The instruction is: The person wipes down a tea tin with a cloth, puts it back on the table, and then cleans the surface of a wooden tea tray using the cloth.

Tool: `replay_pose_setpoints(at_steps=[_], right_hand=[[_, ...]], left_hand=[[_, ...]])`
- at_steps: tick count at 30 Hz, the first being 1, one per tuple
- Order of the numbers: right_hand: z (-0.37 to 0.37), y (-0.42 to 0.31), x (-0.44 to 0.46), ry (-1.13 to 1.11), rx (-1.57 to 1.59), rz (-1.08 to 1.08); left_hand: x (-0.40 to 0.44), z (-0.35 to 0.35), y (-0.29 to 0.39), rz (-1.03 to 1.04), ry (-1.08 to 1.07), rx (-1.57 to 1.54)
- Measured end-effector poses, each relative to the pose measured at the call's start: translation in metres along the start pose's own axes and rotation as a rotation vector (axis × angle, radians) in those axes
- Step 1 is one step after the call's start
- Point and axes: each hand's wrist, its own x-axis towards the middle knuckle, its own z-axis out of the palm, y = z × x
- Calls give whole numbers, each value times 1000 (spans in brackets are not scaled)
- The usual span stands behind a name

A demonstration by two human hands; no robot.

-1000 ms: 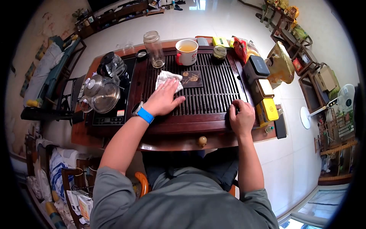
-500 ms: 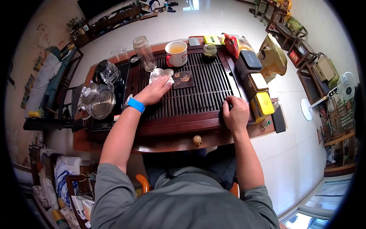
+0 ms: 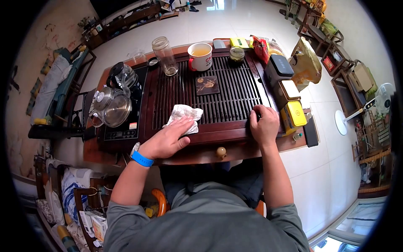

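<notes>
My left hand (image 3: 168, 138), with a blue band and a watch at the wrist, presses a crumpled white cloth (image 3: 184, 112) onto the front of the dark slatted tea tray (image 3: 168, 90). The fingers lie together over the cloth. On the tray's front right edge rests my right hand (image 3: 265, 124), fingers curled in, with no object visible in it. A dark square plaque with a gold picture (image 3: 207, 85) lies mid-tray. Behind it stand a white mug with a red handle (image 3: 200, 59), a tall glass bottle (image 3: 165, 56) and a small glass jar (image 3: 236, 55).
Glass kettles (image 3: 115, 110) stand on the black hob (image 3: 121, 133) at left. Along the right are a dark canister (image 3: 279, 67), a yellow tin (image 3: 293, 114) and a gold bag (image 3: 305, 63). A round wooden knob (image 3: 221, 152) sits at the front edge.
My left hand has drawn the cloth from beside the plaque toward the tray's front edge. My right hand stays at the right edge. The view has shifted slightly.
</notes>
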Motion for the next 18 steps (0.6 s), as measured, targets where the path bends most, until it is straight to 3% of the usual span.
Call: replay_pose_setpoints(at_steps=[14,18], right_hand=[[-2,-1,1,-20,-24,10],[-1,0,2,-48,-29,22]], left_hand=[[78,31,-15,-32,148,316],[93,32,-15,-102,206,270]])
